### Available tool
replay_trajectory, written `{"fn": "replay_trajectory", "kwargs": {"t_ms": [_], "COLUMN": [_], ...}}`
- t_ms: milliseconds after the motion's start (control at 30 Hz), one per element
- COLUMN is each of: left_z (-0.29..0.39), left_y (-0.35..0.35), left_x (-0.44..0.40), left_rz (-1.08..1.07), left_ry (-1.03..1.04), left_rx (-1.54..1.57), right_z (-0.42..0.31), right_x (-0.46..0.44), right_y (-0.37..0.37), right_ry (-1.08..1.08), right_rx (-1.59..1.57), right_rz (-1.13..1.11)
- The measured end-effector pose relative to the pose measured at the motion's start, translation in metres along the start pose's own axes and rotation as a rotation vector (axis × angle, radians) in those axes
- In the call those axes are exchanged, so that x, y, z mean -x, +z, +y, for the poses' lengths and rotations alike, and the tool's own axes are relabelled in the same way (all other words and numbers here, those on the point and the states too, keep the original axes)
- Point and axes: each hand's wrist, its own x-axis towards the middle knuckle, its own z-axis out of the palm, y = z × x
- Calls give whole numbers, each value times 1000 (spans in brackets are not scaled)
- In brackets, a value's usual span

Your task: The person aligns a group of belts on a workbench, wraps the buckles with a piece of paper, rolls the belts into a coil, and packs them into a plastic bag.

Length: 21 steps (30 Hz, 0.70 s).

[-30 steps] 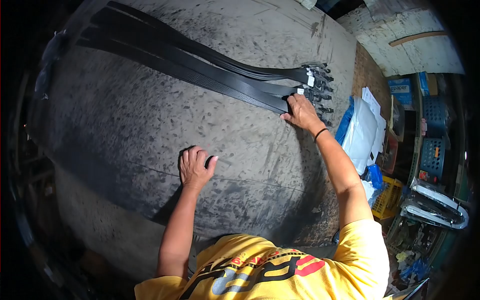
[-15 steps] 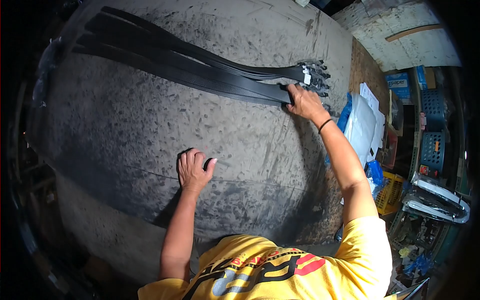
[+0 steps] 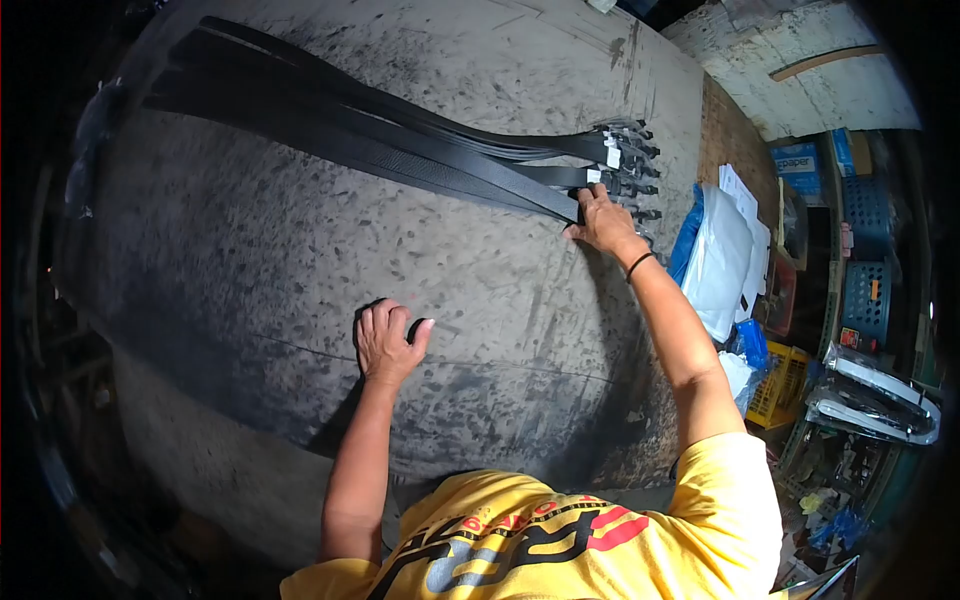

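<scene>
A bundle of long black belts (image 3: 400, 150) lies stretched across the upper part of the worktable. Their buckle ends (image 3: 635, 160), which look wrapped in clear plastic, are gathered at the right, and white tags show on two of them. My right hand (image 3: 607, 222) is closed over the buckle end of the nearest belt, fingers on its far edge and thumb on its near side; the buckle is partly hidden beneath the hand. My left hand (image 3: 388, 340) rests on the bare tabletop, away from the belts, thumb spread from the loosely bent fingers, holding nothing.
The grey, scuffed worktable (image 3: 480, 280) fills most of the view. Along its right edge lie a plastic-wrapped packet (image 3: 720, 260) and papers. Beyond are a yellow crate (image 3: 780, 385), blue baskets (image 3: 866, 300) and shelves with bagged goods.
My right hand has shifted slightly toward me with the nearest belt's end, which now lies at a slant. Another tag and more buckles have come into sight. My left hand stays put.
</scene>
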Motion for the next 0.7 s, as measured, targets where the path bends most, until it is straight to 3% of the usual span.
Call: {"fn": "replay_trajectory", "kwargs": {"t_ms": [167, 200, 367, 700], "left_z": [1, 1, 2, 1], "left_y": [-1, -1, -2, -3], "left_x": [-1, -1, -1, -1], "left_rz": [19, 23, 10, -20], "left_ry": [13, 14, 12, -14], "left_rx": [0, -1, 0, -10], "right_z": [3, 6, 13, 16], "right_x": [7, 10, 14, -25], "right_y": [3, 10, 6, -29], "right_ry": [-145, -205, -229, -152], "right_rx": [34, 15, -165, 129], "right_rz": [69, 171, 158, 249]}}
